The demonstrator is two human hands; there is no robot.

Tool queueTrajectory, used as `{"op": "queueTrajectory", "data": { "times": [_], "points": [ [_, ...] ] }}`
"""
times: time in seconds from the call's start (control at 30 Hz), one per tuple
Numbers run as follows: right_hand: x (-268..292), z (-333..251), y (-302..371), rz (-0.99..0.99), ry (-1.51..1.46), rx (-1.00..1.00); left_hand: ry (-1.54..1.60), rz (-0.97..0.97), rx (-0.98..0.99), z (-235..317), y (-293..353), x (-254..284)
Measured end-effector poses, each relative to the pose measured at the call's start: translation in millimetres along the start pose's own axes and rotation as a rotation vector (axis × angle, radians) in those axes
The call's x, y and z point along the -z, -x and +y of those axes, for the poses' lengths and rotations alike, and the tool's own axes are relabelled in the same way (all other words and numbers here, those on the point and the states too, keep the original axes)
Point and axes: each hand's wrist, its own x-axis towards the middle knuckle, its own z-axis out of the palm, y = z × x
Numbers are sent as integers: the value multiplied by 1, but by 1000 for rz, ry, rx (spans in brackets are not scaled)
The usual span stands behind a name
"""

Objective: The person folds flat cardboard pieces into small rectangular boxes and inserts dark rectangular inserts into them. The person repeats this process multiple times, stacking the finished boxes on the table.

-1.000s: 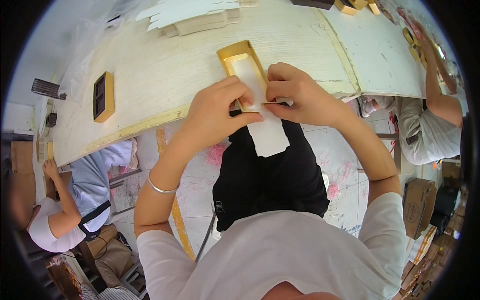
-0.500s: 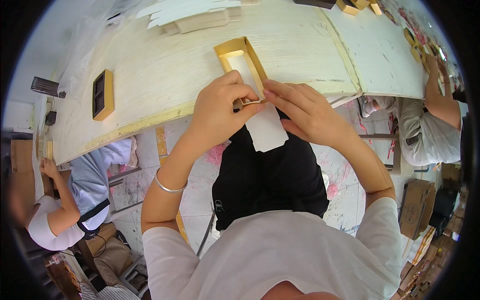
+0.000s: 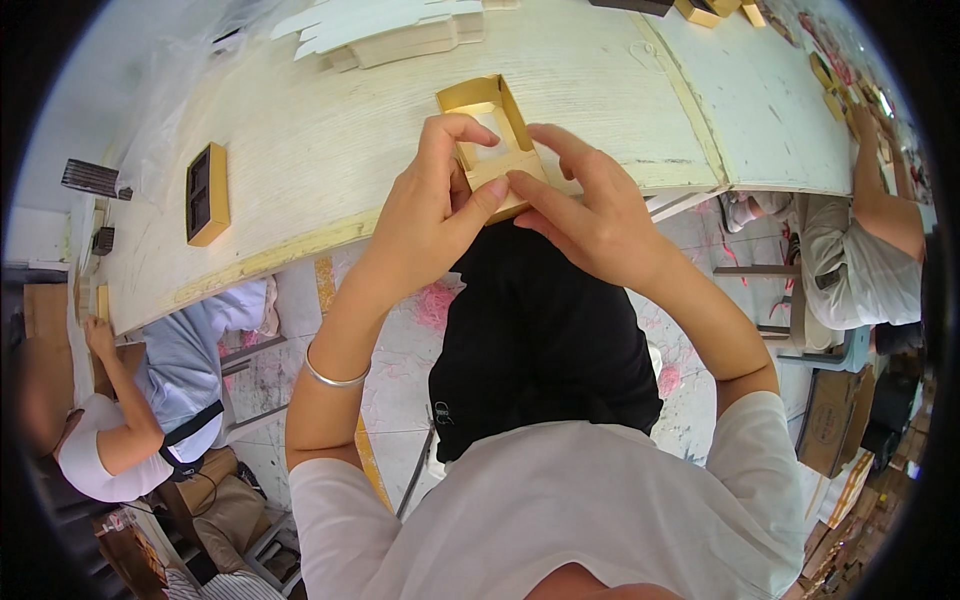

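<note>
A shallow gold cardboard box [image 3: 468,96] with a pale inside lies at the table's near edge, its open top toward me. Over its near part lies a gold flap [image 3: 503,169] folded inward. My left hand [image 3: 432,205] grips the box's left side, thumb pressing on the flap and bent index finger reaching over the opening. Around the near right corner my right hand [image 3: 592,208] holds the box, one fingertip on the flap and another finger lifted beside the right wall. The box's underside is hidden.
A gold box with a black compartmented insert [image 3: 206,195] stands at left on the table [image 3: 340,150]. White flat cardboard pieces [image 3: 385,30] are stacked at the back. Other gold boxes [image 3: 700,12] lie at far right. One person [image 3: 110,430] works at left, another [image 3: 880,240] at right.
The white panel that hung from the box's near end has swung up and inward, its gold side now showing over the near part. Both hands have shifted along with it.
</note>
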Motion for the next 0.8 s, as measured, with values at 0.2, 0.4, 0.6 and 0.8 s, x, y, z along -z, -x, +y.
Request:
{"op": "queueTrajectory", "data": {
  "times": [0.2,0.4,0.6,0.8],
  "points": [
    [4,4,-11,-316,-24,-13,-346,72,-338,-7,12,-15],
    [19,21,-34,-573,-48,62,-487,-44,-244,11,0,3],
    [25,22,-37,-585,-62,90,-731,125,-302,-3,-63,46],
    [19,16,-36,-566,-75,64,-660,-163,-29,-22,-87,46]
  ]
}}
